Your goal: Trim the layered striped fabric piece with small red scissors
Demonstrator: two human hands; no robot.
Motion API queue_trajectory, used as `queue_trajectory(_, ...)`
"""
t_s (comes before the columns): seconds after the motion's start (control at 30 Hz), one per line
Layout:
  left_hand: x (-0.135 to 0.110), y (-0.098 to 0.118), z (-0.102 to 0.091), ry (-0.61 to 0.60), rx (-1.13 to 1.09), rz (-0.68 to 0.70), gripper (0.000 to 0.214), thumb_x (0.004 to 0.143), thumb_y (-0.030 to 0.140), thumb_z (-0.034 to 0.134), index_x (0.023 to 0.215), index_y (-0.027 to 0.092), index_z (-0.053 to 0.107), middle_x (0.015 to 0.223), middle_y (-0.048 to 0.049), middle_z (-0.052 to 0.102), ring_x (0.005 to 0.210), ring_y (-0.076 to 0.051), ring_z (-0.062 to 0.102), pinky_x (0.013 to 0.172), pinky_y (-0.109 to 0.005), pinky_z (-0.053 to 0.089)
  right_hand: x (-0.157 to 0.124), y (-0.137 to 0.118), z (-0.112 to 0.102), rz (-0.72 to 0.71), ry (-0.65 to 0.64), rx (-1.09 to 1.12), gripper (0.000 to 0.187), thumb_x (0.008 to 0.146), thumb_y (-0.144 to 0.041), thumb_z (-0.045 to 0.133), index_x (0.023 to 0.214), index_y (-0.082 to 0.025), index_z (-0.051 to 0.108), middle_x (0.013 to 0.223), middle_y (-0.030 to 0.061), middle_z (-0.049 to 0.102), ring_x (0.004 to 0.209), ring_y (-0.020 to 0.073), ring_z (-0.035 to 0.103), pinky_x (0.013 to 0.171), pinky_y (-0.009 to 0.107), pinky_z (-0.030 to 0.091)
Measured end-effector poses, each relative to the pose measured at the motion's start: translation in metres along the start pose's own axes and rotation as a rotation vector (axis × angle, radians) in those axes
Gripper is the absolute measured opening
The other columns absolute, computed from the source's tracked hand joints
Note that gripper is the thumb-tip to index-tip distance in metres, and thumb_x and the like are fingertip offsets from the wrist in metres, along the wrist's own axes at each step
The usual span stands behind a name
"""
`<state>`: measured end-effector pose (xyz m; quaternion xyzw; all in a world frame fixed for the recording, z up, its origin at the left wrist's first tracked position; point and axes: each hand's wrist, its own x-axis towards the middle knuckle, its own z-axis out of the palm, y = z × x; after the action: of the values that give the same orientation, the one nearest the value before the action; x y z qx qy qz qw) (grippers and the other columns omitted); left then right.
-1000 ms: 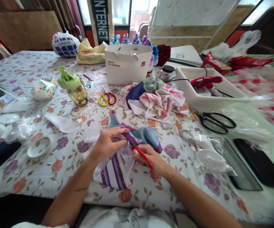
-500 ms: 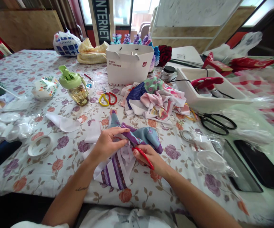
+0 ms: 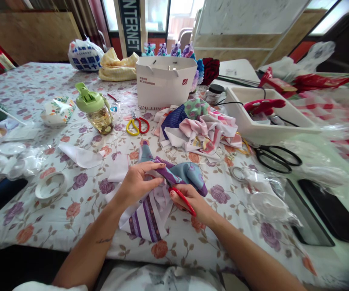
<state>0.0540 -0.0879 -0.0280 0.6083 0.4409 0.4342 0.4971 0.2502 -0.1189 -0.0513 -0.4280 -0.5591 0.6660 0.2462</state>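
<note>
Fabric (image 3: 150,218), purple-striped with a blue section, lies bunched near the front edge of the worktop (image 3: 41,226), at centre. Your left hand (image 3: 136,182) pinches its folds, fingers (image 3: 150,166) clenched on the cloth. Your right hand (image 3: 191,201) grasps a red-handled tool (image 3: 183,201), its fingers closed around the handle against the fabric. Yellow-and-red scissors (image 3: 136,126) and a fabric pile (image 3: 195,125) lie toward the rear; black scissors (image 3: 276,159) lie toward the right edge.
</note>
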Motion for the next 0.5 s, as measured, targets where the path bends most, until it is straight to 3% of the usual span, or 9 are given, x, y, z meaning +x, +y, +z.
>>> queue_trajectory(0.5, -0.0007, -0.0068, 0.0012, -0.043, -0.042, -0.026, 0.033, 0.071, 0.013, 0.075, 0.103, 0.016, 0.077, 0.105, -0.011, 0.073, 0.083, -0.021, 0.07, 0.075, -0.029, 0.058, 0.0001, 0.0049, -0.0024, 0.015, -0.006, -0.034, 0.053, 0.083, -0.062, 0.062, 0.061, -0.021, 0.037, 0.054, -0.0088, 0.025, 0.046, 0.0067, 0.02, 0.042, 0.024, 0.014)
